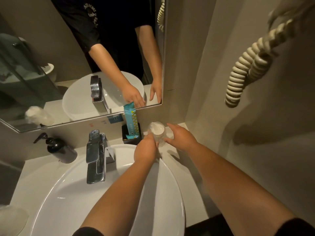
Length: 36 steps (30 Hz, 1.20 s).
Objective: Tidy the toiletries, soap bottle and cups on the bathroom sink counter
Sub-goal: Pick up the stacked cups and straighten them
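White glazed ceramic fills the near part of the view: a wide oval basin (71, 193), smooth and glossy, set on a pale matte counter (185, 169). Both bare forearms reach over its right rim toward the back right corner. A squared chrome faucet (96, 157) stands at the basin's rear edge, mirror-bright and blocky.

Past the rim, the left hand (146, 150) is curled around the near left side of a clear plastic cup (157, 134), fingers touching its wall. The cup stands upright on the counter just beside the wall corner, thin and see-through, with something white wrapped or stacked inside it. The right hand (182, 139) is spread wide, fingers flat and pointing toward the cup's right side; whether it touches the cup cannot be told.

Just left of the cup sits a black square holder (131, 141) against the wall, with a teal and yellow patterned sachet (132, 123) standing upright in it, leaning on the mirror edge. Well apart on the left, a dark pump soap bottle (60, 149) lies tilted against the back wall. A cream coiled cord (245, 68) hangs on the right wall.
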Tool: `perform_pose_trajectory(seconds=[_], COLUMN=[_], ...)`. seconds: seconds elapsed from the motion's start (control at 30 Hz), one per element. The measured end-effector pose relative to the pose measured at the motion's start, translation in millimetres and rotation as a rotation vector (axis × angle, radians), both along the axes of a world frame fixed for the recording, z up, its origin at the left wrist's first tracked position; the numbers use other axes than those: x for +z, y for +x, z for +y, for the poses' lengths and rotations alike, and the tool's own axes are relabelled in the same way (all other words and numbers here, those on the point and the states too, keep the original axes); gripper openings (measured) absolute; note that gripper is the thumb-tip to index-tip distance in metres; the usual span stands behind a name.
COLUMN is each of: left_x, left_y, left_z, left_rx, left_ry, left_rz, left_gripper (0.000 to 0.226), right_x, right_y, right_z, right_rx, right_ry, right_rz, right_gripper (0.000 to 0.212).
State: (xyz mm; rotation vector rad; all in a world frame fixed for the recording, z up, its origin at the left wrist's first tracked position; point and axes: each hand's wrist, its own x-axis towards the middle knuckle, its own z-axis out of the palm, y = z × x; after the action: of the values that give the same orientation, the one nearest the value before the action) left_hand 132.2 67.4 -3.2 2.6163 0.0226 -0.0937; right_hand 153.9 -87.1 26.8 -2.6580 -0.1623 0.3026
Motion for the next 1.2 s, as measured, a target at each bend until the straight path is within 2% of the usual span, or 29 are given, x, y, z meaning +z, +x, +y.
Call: perform_pose_trajectory(seconds=[0.07,0.13,0.23,0.37,0.63,0.8,1.03,1.2], left_x=[10.1,16.5,27.5,40.7,50.2,54.3,66.6,69.8], left_y=[-16.4,-35.0,-63.3,-104.9,-219.5,-292.6,-364.2,-402.7], left_z=[2.6,7.6,16.5,26.3,41.1,65.8,132.4,185.2], left_rx=[-0.071,-0.177,-0.261,-0.269,-0.069,0.115,0.306,0.413], left_ry=[0.070,0.193,0.325,0.409,0.382,0.344,0.434,0.411], left_rz=[-0.018,-0.074,-0.170,-0.188,-0.170,-0.144,-0.064,-0.010], left_gripper=[0.021,0.029,0.036,0.040,0.044,0.037,0.047,0.044], right_x=[13.7,25.1,36.8,48.1,53.8,52.1,52.6,47.9], right_y=[-18.3,-38.2,-67.5,-105.6,-195.8,-247.5,-285.3,-299.4], right_z=[-1.9,-3.2,-3.8,0.6,18.4,45.9,116.0,178.7], right_rx=[0.029,0.051,0.083,0.136,0.306,0.413,0.601,0.752], right_ry=[-0.065,-0.110,-0.162,-0.238,-0.263,-0.216,-0.160,-0.224], right_rz=[-0.032,-0.066,-0.109,-0.108,-0.151,-0.161,-0.199,-0.210], right_gripper=[0.061,0.053,0.052,0.055,0.052,0.055,0.044,0.054])
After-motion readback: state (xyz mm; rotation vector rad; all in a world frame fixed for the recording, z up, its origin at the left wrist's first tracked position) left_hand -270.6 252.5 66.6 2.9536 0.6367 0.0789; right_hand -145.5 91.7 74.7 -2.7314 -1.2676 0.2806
